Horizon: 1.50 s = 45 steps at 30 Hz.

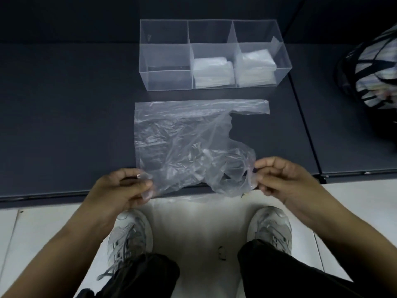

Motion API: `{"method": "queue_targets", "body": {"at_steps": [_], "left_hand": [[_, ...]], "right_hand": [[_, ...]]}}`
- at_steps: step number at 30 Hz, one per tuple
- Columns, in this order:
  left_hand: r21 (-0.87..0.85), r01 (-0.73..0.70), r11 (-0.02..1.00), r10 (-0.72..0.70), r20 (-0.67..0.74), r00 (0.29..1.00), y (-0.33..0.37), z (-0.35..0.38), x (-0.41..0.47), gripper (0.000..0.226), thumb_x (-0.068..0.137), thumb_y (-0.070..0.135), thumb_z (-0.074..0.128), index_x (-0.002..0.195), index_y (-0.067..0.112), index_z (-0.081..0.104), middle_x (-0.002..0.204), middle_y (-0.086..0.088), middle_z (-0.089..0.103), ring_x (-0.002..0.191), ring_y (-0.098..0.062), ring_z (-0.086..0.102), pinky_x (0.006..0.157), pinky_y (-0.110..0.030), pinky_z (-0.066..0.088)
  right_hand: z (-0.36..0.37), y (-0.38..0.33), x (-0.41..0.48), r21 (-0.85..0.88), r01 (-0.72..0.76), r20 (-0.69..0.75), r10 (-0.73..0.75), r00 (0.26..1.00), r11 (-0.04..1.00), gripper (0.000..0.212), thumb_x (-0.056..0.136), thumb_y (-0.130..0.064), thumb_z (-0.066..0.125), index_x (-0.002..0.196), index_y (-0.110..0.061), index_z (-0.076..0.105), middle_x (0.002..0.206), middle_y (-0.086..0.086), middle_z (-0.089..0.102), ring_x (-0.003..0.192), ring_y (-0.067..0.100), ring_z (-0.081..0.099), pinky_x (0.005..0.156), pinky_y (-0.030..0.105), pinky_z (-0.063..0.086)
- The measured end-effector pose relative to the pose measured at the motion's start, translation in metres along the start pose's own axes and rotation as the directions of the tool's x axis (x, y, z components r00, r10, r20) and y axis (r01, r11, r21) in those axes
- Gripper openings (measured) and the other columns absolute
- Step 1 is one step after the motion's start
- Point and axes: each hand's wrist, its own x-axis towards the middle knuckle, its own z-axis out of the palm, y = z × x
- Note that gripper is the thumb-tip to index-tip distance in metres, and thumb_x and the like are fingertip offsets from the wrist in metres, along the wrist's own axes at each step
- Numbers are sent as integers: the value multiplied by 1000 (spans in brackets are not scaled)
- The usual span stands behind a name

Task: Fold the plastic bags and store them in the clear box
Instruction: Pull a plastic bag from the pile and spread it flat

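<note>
Here, bag [178, 134]: spread on dark mat [64, 125], near edge lifted.
Left hand [126, 186]: pinching its near left corner.
Right hand [279, 177]: pinching its near right handle.
Box [167, 80]: far side, folded bags [212, 72] inside.

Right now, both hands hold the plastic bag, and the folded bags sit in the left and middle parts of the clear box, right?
Not quite: the head view shows the folded bags in the middle and right parts of the clear box; the left part holds none. The left hand and right hand do hold the plastic bag.
</note>
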Motion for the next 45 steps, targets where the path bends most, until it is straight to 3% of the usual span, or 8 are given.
{"method": "queue_targets", "body": {"at_steps": [6,11,15,22,27,35,40,45], "left_hand": [[81,-79,994,86,-95,992,-4,-10,9,24,77,6,73,98,16,65,83,-7,74,71,-23,73,55,-20,54],[107,-111,988,121,-90,989,-6,-7,8,22,80,5,72,98,15,64,82,-7,74,70,-24,73,55,-20,54],[121,-115,986,126,-91,988,-6,-7,7,21,81,6,72,97,16,64,82,-6,74,71,-23,73,55,-20,55],[100,-108,989,117,-98,988,-7,-8,9,22,79,7,73,96,18,64,83,-6,74,73,-25,73,56,-20,54],[74,-115,991,121,-85,989,-9,-11,9,24,78,5,72,98,16,64,85,-7,74,76,-24,73,59,-20,55],[274,-177,945,185,-4,983,-3,5,-2,30,78,6,75,102,17,62,77,-5,73,63,-21,71,52,-21,54],[781,-262,566,520,-92,850,13,4,-7,28,76,30,77,93,18,59,74,5,60,58,-7,57,55,-22,39],[805,-552,217,768,209,606,29,47,13,35,97,12,49,131,3,53,132,-15,53,125,-30,48,107,-35,33]], "right_hand": [[-46,-8,11,-138,-5,-357,-45,933,990,22,89,9,51,96,-7,63,59,1,58,49,8,45,46,14,39],[-15,-5,-11,-39,-252,57,254,966,967,42,74,-48,65,88,-9,73,69,5,62,54,12,53,45,20,42],[15,-13,-15,45,-309,266,286,921,950,29,71,-45,69,79,-17,68,66,3,52,51,10,43,43,20,33],[21,-15,-5,67,-303,149,290,945,951,17,75,-20,69,59,-18,61,56,-1,48,45,9,40,41,19,28],[-26,-16,4,142,-189,-246,220,944,972,12,82,-5,65,70,-8,63,60,7,68,52,11,66,43,19,48],[-63,2,8,-382,-166,-415,-8,910,909,7,86,1,65,81,-4,63,57,4,66,43,6,54,42,19,46],[-45,-15,5,-844,-172,-426,-440,791,508,26,83,-11,66,108,-12,61,88,1,55,75,20,51,66,29,38],[64,-37,30,-828,402,35,-679,733,390,35,91,-11,54,126,-12,57,126,7,50,117,21,48,104,20,29]]}}
